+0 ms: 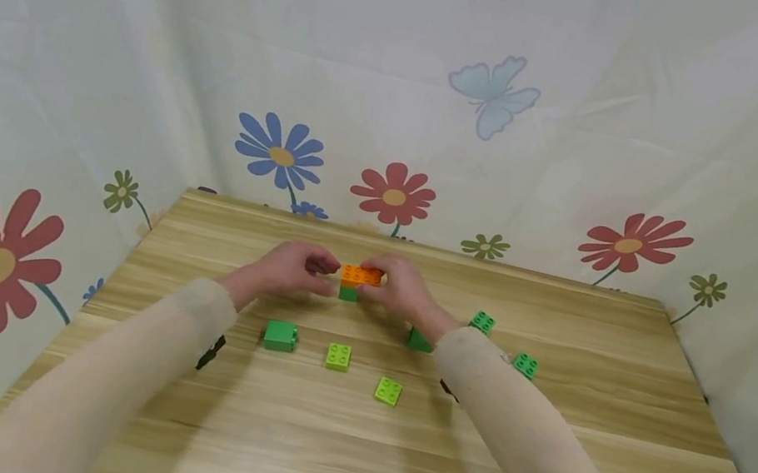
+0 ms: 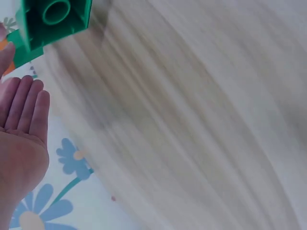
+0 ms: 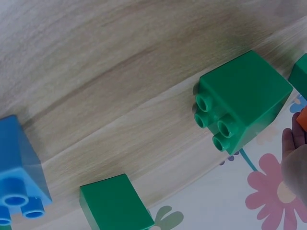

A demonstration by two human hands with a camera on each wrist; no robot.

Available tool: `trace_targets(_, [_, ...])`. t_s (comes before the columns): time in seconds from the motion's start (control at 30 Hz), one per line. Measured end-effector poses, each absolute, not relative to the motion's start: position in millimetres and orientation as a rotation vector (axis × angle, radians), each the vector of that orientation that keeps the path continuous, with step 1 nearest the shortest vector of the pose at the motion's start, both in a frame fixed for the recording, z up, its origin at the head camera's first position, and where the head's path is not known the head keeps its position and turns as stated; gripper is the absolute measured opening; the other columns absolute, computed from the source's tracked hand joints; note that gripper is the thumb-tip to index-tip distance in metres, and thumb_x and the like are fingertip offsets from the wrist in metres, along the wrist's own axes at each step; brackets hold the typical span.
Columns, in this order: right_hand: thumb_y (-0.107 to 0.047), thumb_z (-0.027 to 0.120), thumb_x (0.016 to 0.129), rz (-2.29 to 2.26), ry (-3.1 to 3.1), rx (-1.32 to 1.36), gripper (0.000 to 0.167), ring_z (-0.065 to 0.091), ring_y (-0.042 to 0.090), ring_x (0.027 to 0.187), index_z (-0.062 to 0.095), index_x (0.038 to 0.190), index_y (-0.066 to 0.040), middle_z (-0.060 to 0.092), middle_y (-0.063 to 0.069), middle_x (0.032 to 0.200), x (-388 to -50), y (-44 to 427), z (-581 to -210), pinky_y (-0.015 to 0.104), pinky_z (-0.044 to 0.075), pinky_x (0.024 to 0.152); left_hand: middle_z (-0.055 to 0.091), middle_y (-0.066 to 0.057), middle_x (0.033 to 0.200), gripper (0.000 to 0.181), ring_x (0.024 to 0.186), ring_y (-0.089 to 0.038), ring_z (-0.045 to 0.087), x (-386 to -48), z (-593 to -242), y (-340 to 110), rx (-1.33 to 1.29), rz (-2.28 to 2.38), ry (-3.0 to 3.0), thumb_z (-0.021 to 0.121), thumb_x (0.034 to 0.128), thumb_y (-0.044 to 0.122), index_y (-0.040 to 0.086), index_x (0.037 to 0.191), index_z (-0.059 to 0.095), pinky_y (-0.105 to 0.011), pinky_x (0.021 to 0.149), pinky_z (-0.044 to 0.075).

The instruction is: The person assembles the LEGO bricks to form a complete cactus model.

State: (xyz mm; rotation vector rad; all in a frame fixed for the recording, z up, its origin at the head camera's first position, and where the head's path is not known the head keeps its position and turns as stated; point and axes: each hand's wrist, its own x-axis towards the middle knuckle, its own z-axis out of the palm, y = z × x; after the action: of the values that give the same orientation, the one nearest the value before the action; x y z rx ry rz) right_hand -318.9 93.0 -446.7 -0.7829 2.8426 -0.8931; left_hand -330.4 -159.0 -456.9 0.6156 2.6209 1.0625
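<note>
In the head view an orange brick (image 1: 362, 276) lies on top of a green brick (image 1: 349, 293) toward the back of the table. The right hand (image 1: 402, 287) holds the orange brick at its right end, and its fingers touch the orange brick (image 3: 302, 118) at the edge of the right wrist view. To the left of the stack is the left hand (image 1: 293, 267), its fingers apart and nothing between them. The left wrist view shows the left hand (image 2: 21, 129) with extended fingers beside the green brick (image 2: 24, 50) of the stack.
Nearer the front lie a sideways green brick (image 1: 281, 336) and two lime bricks (image 1: 338, 357). Several green bricks (image 1: 525, 365) are around the right forearm, which partly hides one (image 1: 420, 340). A blue brick (image 3: 20, 167) stands at the right wrist view's left edge. Patterned cloth (image 1: 372, 100) surrounds the table.
</note>
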Motion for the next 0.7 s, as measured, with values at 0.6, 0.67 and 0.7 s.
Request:
trace_targets(0.6, [-0.02,0.082,0.097,-0.867,2.852,-0.785,0.041,0.063,0.027,0.115,0.072,0.134,-0.005,0.072,0.01,0.131,-321.4,93.0,-449.5,0.041,0.051,0.111,0.071,-0.007,0.139,0.059,0.13,-0.029,0.065,-270.7,-437.0,-156.2,0.821,0.935,2.517,0.09,0.0889,0.028,0.008,0.14,0.069,-0.049,0.115,0.049])
trace_targets(0.67, [-0.021,0.082,0.097,-0.863,2.853,-0.787,0.042,0.063,0.027,0.116,0.072,0.135,-0.005,0.072,0.01,0.131,-321.9,92.9,-449.8,0.041,0.051,0.111,0.071,-0.005,0.14,0.061,0.131,-0.027,0.064,-265.8,-437.4,-152.8,0.825,0.906,2.515,0.091,0.0881,0.03,0.01,0.141,0.068,-0.049,0.115,0.049])
trace_targets(0.7, [-0.021,0.082,0.097,-0.862,2.853,-0.788,0.042,0.063,0.027,0.116,0.072,0.135,-0.005,0.072,0.01,0.132,-322.2,92.8,-450.0,0.041,0.051,0.111,0.071,-0.004,0.14,0.062,0.131,-0.026,0.064,-263.6,-437.8,-151.1,0.83,0.889,2.516,0.091,0.0876,0.031,0.011,0.141,0.068,-0.048,0.115,0.049])
